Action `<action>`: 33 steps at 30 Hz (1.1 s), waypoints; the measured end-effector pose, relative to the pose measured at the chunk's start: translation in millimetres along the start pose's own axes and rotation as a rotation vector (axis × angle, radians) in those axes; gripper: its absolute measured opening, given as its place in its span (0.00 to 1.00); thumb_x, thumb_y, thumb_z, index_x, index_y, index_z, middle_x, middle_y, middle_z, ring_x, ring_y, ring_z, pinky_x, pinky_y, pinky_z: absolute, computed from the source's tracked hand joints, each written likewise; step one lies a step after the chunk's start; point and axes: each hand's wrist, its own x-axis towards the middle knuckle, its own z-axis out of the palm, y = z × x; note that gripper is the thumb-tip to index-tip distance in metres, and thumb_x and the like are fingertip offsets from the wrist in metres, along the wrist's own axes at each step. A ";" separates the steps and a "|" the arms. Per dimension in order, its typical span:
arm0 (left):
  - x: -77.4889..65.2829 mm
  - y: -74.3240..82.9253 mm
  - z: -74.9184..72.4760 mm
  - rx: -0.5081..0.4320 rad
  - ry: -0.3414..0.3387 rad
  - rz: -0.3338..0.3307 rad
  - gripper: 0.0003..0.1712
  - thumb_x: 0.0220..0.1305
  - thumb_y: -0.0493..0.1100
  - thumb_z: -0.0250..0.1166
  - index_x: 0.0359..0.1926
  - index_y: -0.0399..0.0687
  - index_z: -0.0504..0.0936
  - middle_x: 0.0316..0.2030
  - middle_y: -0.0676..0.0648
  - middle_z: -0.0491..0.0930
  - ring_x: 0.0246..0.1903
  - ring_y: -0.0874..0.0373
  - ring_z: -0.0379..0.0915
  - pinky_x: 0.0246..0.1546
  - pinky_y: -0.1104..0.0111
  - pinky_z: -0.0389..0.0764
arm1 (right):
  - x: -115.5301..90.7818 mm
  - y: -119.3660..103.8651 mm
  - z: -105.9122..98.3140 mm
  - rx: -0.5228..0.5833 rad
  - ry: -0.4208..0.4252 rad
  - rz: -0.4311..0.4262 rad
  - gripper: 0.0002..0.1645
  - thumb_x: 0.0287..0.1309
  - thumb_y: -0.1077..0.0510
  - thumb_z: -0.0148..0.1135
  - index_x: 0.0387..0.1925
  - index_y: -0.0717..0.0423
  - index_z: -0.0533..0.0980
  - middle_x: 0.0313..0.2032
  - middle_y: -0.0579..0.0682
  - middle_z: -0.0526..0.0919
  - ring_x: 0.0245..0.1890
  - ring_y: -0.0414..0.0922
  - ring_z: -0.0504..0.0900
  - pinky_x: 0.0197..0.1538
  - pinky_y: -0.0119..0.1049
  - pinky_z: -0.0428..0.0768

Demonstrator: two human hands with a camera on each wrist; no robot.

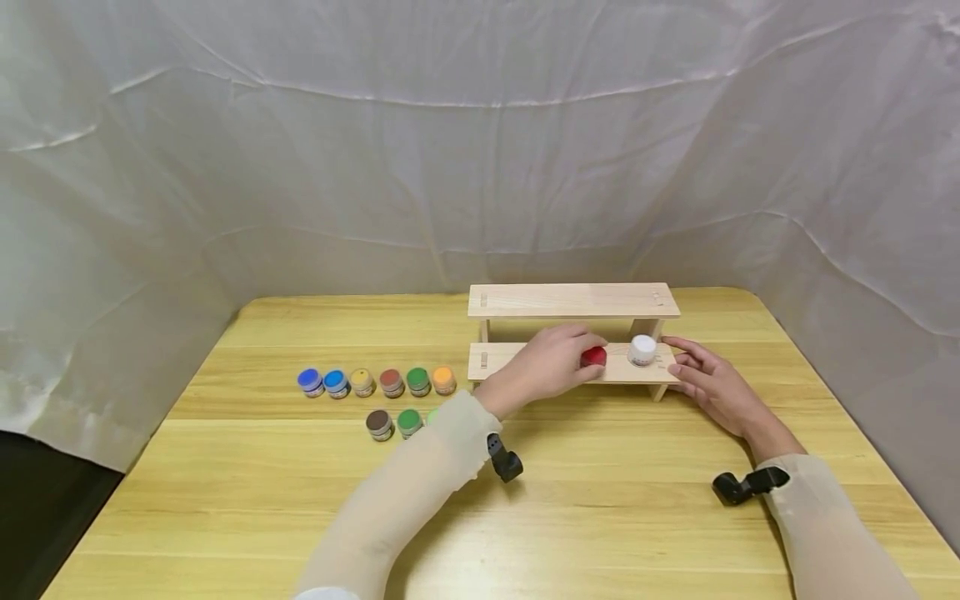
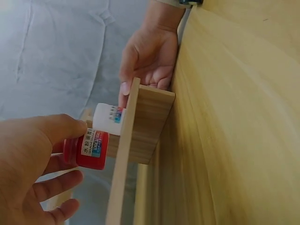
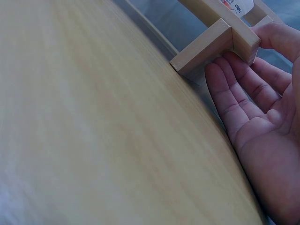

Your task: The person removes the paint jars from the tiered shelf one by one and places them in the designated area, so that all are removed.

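Note:
My left hand [image 1: 551,360] pinches a red paint jar [image 1: 593,356] between thumb and fingers. In the left wrist view, the labelled red jar [image 2: 98,150] appears just off the lower board of a two-tier wooden shelf [image 1: 573,300]. Right of it, a white paint jar [image 1: 642,351] stands on that same board. My right hand [image 1: 712,387] holds the shelf's right end. From the right wrist view, its thumb [image 3: 276,37] touches the board's end [image 3: 248,44], while the other fingers [image 3: 229,93] lie below, against the leg.
Left of the shelf, paint jars stand in two rows on the wooden table [image 1: 570,517]. The back row runs from a blue jar [image 1: 310,382] to an orange one [image 1: 443,380]. In front stand a brown jar [image 1: 379,424] and green ones, partly behind my left sleeve [image 1: 420,467].

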 end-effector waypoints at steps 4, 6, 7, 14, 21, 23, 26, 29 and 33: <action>-12.3 -3.4 -8.4 -0.016 0.022 -0.002 0.23 0.68 0.55 0.62 0.59 0.49 0.80 0.52 0.52 0.79 0.47 0.63 0.74 0.47 0.70 0.74 | 0.2 0.3 -0.5 0.008 -0.003 0.000 0.33 0.70 0.72 0.48 0.73 0.66 0.53 0.45 0.51 0.75 0.48 0.41 0.79 0.51 0.33 0.80; -19.0 -5.8 -12.6 -0.023 0.035 -0.004 0.23 0.67 0.55 0.62 0.58 0.49 0.80 0.51 0.53 0.79 0.47 0.63 0.74 0.48 0.70 0.74 | 0.2 0.4 -0.6 0.008 -0.003 0.001 0.33 0.70 0.71 0.48 0.73 0.66 0.53 0.45 0.51 0.75 0.48 0.41 0.79 0.51 0.33 0.80; -22.7 -7.1 -14.6 -0.024 0.040 -0.006 0.23 0.67 0.55 0.62 0.58 0.50 0.80 0.51 0.53 0.80 0.47 0.63 0.74 0.49 0.69 0.74 | 0.1 0.5 -0.7 0.008 -0.004 0.002 0.33 0.70 0.71 0.48 0.73 0.66 0.53 0.45 0.51 0.75 0.48 0.41 0.79 0.51 0.33 0.80; -51.6 -18.4 -30.0 -0.055 0.085 -0.023 0.23 0.67 0.55 0.63 0.58 0.50 0.80 0.51 0.53 0.80 0.48 0.60 0.75 0.50 0.65 0.75 | -0.2 0.9 -0.4 0.003 -0.004 0.007 0.33 0.70 0.71 0.48 0.73 0.65 0.53 0.46 0.51 0.75 0.48 0.41 0.79 0.51 0.33 0.80; -80.7 -31.3 -48.0 -0.070 0.104 -0.051 0.23 0.67 0.55 0.64 0.58 0.50 0.79 0.53 0.51 0.79 0.53 0.55 0.74 0.59 0.50 0.71 | 0.3 0.5 -0.9 0.010 -0.010 -0.006 0.32 0.70 0.71 0.47 0.73 0.64 0.54 0.46 0.51 0.73 0.48 0.41 0.79 0.51 0.33 0.80; -89.3 -35.0 -51.9 -0.074 0.114 -0.055 0.23 0.67 0.54 0.64 0.58 0.49 0.80 0.52 0.50 0.80 0.53 0.54 0.74 0.57 0.54 0.72 | 0.2 0.8 -1.1 0.010 -0.013 -0.008 0.32 0.71 0.71 0.47 0.73 0.65 0.53 0.46 0.52 0.73 0.47 0.41 0.79 0.51 0.33 0.80; -102.7 -40.4 -57.3 -0.072 0.129 -0.071 0.23 0.66 0.54 0.64 0.58 0.48 0.80 0.51 0.50 0.79 0.53 0.54 0.74 0.54 0.56 0.74 | 0.2 0.7 -0.9 0.007 -0.012 -0.008 0.32 0.70 0.72 0.47 0.73 0.66 0.53 0.46 0.52 0.73 0.47 0.41 0.79 0.51 0.34 0.80; -116.2 -45.4 -61.6 -0.069 0.149 -0.087 0.23 0.66 0.53 0.66 0.57 0.48 0.80 0.51 0.49 0.80 0.53 0.52 0.74 0.55 0.55 0.74 | 0.4 0.6 -0.6 0.005 -0.007 -0.006 0.32 0.70 0.72 0.47 0.72 0.65 0.54 0.45 0.51 0.74 0.48 0.41 0.79 0.51 0.34 0.80; -134.6 -51.5 -65.8 -0.075 0.163 -0.120 0.23 0.64 0.52 0.67 0.56 0.47 0.81 0.52 0.48 0.80 0.54 0.50 0.74 0.57 0.54 0.73 | 0.5 0.6 -0.3 0.004 -0.002 -0.006 0.32 0.70 0.71 0.48 0.72 0.64 0.55 0.45 0.51 0.75 0.48 0.41 0.79 0.51 0.33 0.80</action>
